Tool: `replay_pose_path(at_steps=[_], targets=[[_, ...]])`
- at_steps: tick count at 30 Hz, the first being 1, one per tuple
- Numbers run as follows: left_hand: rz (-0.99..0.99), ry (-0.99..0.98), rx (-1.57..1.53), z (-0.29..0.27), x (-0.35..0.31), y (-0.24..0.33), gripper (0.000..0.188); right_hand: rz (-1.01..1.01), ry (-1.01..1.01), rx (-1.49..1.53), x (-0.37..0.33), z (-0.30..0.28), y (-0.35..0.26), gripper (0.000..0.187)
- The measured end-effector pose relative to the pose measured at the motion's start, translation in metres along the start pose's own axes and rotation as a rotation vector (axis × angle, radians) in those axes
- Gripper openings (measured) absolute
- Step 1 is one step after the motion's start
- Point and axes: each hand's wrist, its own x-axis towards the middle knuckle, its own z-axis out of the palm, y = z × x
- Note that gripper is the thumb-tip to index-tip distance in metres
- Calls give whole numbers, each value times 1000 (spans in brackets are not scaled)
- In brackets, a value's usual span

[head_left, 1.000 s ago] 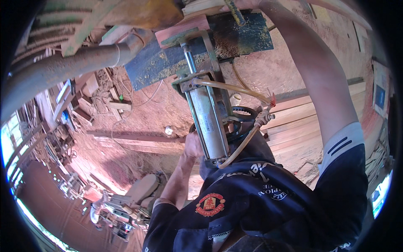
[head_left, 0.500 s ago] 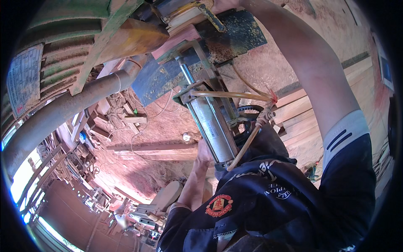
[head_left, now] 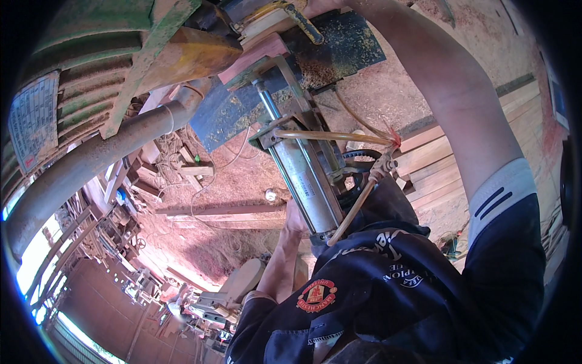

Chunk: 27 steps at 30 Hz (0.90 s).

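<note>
A silver pneumatic cylinder (head_left: 308,193) with a shiny rod lies in front of my body. The rod's end plate meets a reddish wood block (head_left: 257,56) on a dark metal plate (head_left: 348,51) strewn with sawdust. My left hand (head_left: 295,217) is beside the cylinder's near part, which partly covers it; its fingers are hidden. Stretched far forward, my right arm ends in my right hand (head_left: 321,6) at the top edge, by a pale wood piece (head_left: 267,27) and a worn yellow bar (head_left: 306,25). That hand's fingers are mostly cut off by the frame.
Yellowish air hoses (head_left: 333,137) run from the cylinder to a fitting (head_left: 383,167). A green machine housing (head_left: 91,67) and a thick grey pipe (head_left: 97,155) stand at left. Stacked boards (head_left: 433,161) lie at right. Wood offcuts (head_left: 194,170) litter the dusty floor.
</note>
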Motion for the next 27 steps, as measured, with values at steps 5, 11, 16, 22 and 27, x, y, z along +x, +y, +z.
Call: replay_pose_path(at_steps=[5,11,16,22,27], targets=[[-2,5,-4,1,-2,-1,58,10,-56,-2,2,-1,0,104],[-2,8,-6,2,1,-2,58,14,-114,9,3,-5,0,107],[-1,9,-9,2,3,-2,58,11,-91,-7,3,-2,1,109],[0,11,-13,2,0,-3,58,16,-92,-1,4,-2,1,107],[0,8,-13,2,0,-3,58,26,-86,11,3,-6,-2,107]])
